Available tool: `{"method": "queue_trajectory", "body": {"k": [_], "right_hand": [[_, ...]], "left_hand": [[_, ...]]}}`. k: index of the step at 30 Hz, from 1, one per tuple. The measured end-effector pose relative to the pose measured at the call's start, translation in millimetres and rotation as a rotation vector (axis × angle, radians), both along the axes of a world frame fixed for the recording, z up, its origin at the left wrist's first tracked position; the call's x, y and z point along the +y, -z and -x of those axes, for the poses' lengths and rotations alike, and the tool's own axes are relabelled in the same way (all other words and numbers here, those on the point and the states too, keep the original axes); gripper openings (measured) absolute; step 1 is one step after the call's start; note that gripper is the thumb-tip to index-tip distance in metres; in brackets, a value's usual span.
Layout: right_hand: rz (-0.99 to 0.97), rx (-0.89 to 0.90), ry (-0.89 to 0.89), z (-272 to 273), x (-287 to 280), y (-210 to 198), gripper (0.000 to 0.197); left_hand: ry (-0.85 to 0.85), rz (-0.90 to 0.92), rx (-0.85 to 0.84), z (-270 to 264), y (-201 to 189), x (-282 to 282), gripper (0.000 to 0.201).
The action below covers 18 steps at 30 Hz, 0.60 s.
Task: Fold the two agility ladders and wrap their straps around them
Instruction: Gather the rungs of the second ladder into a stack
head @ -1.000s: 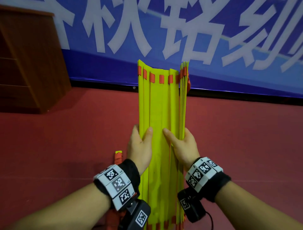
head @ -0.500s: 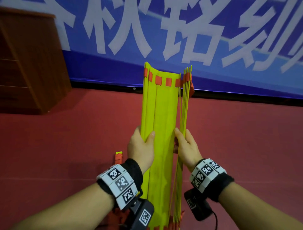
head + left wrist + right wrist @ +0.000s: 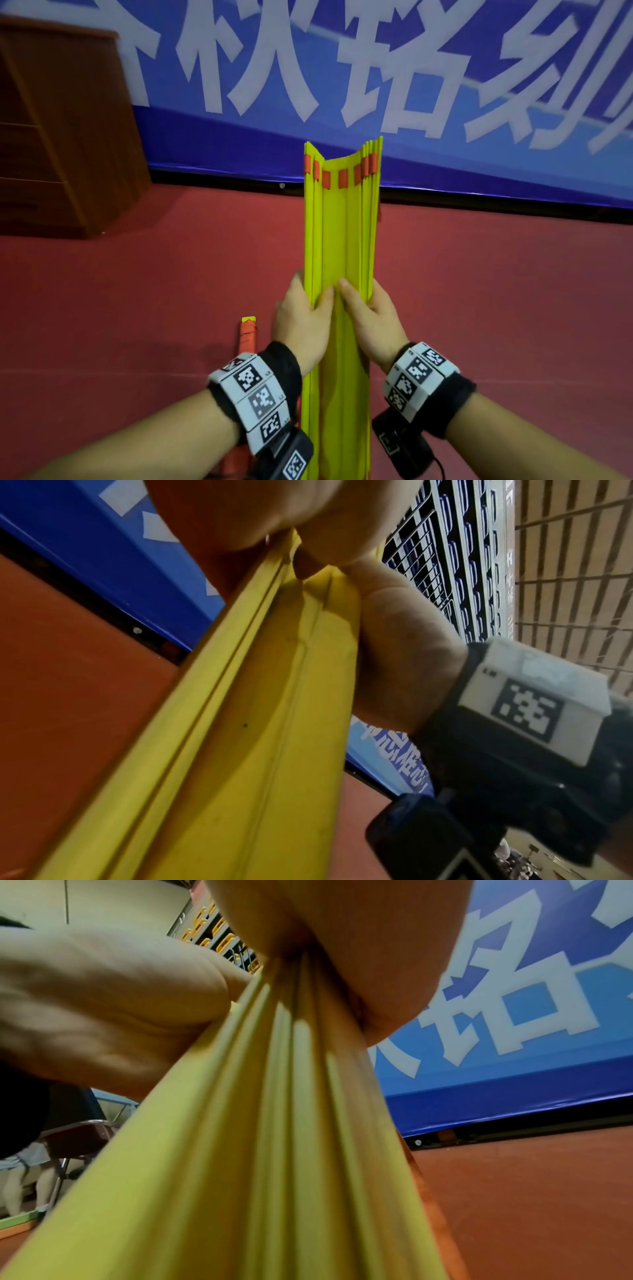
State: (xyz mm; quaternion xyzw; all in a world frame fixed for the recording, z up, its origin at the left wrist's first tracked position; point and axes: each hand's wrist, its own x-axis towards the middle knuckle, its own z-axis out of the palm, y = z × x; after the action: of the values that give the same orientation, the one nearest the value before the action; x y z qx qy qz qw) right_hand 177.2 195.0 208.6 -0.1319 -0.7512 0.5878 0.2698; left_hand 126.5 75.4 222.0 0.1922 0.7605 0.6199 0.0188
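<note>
Gripping the yellow ladder bundle (image 3: pixel 339 240) — left hand (image 3: pixel 301 325), right hand (image 3: pixel 371 322).

Smooth yellow plastic ladder rungs (image 3: pixel 337 240), red woven strap (image 3: pixel 325 178), matt red floor (image 3: pixel 137 291), glossy wooden cabinet (image 3: pixel 61 130).

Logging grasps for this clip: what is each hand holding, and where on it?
Both hold the yellow ladder stack about mid-length: left hand grips its left edge, right hand its right edge.

Sports hall: red court floor (image 3: pixel 137 308), banner (image 3: pixel 445 85).
</note>
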Motion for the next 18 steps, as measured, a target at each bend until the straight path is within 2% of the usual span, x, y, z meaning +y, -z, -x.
{"method": "queue_trajectory", "body": {"k": [4, 7, 10, 14, 15, 18], "right_hand": [[-0.018, -0.002, 0.07, -2, 8, 3, 0.033], [-0.023, -0.005, 0.116, -2, 6, 4, 0.031], [-0.033, -0.037, 0.107, -2, 3, 2, 0.043], [0.014, -0.126, 0.073, 0, 1, 0, 0.086], [0.029, -0.126, 0.073, 1, 0, -1, 0.088], [0.088, -0.101, 0.059, 3, -2, -1, 0.069]], "left_hand": [[-0.035, 0.04, 0.095, 1, -3, -5, 0.026], [-0.043, 0.044, 0.145, -2, -7, -5, 0.023], [-0.001, 0.011, 0.138, -9, -8, -1, 0.021], [0.074, -0.005, 0.151, -15, -4, 3, 0.025], [0.083, -0.003, 0.143, -15, -5, 2, 0.026], [0.115, -0.044, 0.047, -13, -7, 1, 0.022]]}}
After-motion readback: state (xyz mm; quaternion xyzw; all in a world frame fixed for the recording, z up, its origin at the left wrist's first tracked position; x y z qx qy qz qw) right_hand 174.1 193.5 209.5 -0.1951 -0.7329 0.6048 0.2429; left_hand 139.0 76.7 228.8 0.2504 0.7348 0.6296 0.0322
